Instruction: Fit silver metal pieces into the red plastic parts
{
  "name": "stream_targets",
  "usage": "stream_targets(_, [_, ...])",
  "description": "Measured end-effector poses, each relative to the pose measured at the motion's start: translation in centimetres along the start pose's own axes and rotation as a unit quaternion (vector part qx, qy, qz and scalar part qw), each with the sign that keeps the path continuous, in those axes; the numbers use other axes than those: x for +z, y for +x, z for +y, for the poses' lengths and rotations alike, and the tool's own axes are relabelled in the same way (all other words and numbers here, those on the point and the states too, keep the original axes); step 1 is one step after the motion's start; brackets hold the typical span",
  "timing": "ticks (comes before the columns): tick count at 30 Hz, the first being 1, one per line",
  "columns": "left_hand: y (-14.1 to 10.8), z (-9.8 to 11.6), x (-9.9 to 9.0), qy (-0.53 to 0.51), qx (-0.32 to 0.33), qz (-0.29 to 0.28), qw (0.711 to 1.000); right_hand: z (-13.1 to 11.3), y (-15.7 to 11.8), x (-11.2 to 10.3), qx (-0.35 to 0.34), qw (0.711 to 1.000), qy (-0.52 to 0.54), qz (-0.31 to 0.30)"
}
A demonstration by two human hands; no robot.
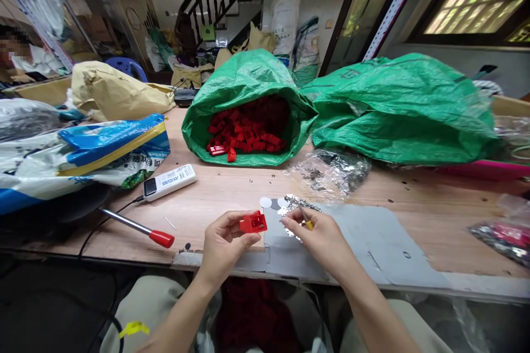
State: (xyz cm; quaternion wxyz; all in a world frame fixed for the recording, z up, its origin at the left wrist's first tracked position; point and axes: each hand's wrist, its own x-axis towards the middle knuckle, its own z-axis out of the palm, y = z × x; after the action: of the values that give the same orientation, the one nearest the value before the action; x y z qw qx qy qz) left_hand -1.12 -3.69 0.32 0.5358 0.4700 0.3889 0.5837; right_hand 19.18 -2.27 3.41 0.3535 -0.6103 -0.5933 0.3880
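Between the thumb and fingers of my left hand (220, 244) is a small red plastic housing (254, 223), its open side with a recess turned towards my right hand. My right hand (323, 238) is closed around a thin tool with a yellow part (308, 224); its kind is hard to make out. The fingertips are close to a pile of small shiny metal pieces (295, 201) on the grey sheet (368, 237). Whether a metal piece is between the fingers is too small to tell. Both hands are just above the table's front edge, a short gap apart.
A green sack (248, 74) opens towards me with many red plastic parts (252, 132) inside. Another green sack (406, 105) lies right, behind a clear bag of metal bits (337, 168). A red-handled lever (161, 238) and white device (169, 181) are left. A person (33, 58) sits far left.
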Motion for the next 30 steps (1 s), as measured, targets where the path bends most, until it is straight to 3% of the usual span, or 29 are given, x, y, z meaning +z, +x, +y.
stream_targets(2, [-0.1, -0.3, 0.6, 0.015, -0.005, -0.012, 1.0, -0.2, -0.1, 0.4, 0.039, 0.991, 0.125, -0.023])
stream_targets(4, [-0.2, -0.6, 1.1, 0.036, 0.001, -0.022, 0.999, -0.3, -0.2, 0.9, 0.059, 0.98, 0.186, -0.046])
stream_targets(9, [-0.2, -1.2, 1.8, 0.049, 0.003, -0.026, 0.998, 0.1, -0.1, 1.6, 0.026, 0.985, 0.17, -0.023])
stream_targets(16, [-0.2, -1.5, 1.9, 0.045, -0.011, -0.02, 0.999, 0.5, 0.2, 1.5, 0.028, 0.989, 0.146, -0.025])
stream_targets(24, [0.0, -1.7, 1.7, 0.011, -0.021, -0.014, 1.0, 0.2, 0.0, 2.6, 0.08, 0.959, 0.269, -0.045])
stream_targets(30, [-0.1, -1.6, 1.9, 0.028, -0.01, -0.017, 0.999, 0.2, 0.1, 2.4, 0.067, 0.964, 0.254, -0.03])
